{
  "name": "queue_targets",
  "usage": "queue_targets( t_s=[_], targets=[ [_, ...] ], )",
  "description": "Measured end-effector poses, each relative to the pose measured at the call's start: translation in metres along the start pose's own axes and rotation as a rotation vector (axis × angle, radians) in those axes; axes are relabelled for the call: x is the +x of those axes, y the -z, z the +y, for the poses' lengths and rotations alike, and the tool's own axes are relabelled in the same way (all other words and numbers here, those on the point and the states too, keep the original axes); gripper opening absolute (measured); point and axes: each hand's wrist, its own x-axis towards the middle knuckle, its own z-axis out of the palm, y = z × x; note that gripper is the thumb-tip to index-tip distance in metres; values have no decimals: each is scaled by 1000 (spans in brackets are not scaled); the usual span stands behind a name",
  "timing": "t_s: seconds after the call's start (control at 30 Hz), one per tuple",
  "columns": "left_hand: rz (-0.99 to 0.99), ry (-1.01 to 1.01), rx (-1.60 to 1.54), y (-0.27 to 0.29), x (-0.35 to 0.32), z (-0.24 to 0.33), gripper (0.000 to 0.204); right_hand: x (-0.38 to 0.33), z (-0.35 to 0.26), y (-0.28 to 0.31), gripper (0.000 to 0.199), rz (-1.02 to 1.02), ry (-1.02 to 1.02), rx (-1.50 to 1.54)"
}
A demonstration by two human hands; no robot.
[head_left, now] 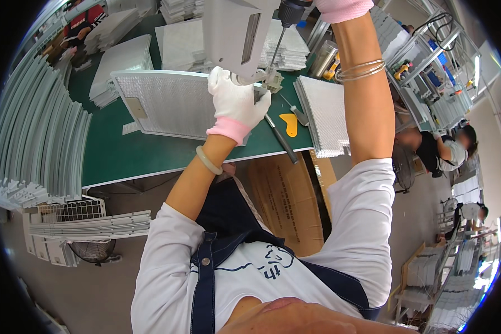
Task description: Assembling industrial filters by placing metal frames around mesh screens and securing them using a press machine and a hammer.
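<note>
My left hand (pixel 234 103), in a white glove with a pink cuff, is closed on the right end of a framed mesh panel (pixel 172 103). The panel stands tilted on the green tabletop, its end beneath a white machine (pixel 236 33). Beside my fingers sits a small metal fixture (pixel 273 82). A dark power screwdriver (pixel 292 10) points its long bit down toward this fixture. My right hand (pixel 345 6) is raised at the top edge, close to the screwdriver. Only its pink cuff area shows; the fingers are out of the picture, so their grip is hidden.
On the green table (pixel 131 161) lie a hammer-like tool (pixel 281 139), a yellow scraper (pixel 289 124) and a screwdriver (pixel 298 111). Stacked mesh panels (pixel 323 114) flank the work; many frames (pixel 36 133) stand at left. A cardboard box (pixel 284 200) is below. Other people work farther off.
</note>
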Motion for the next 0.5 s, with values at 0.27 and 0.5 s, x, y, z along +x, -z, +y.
queue_targets(
  t_s=[0.27, 0.5],
  targets=[
    [1, 7, 3, 1, 0, 0, 19, 3, 5, 4, 15, -43, 58, -76],
    [4, 36, 10, 0, -4, -8, 22, -5, 14, -3, 12, -99, -33, 32]
  ],
)
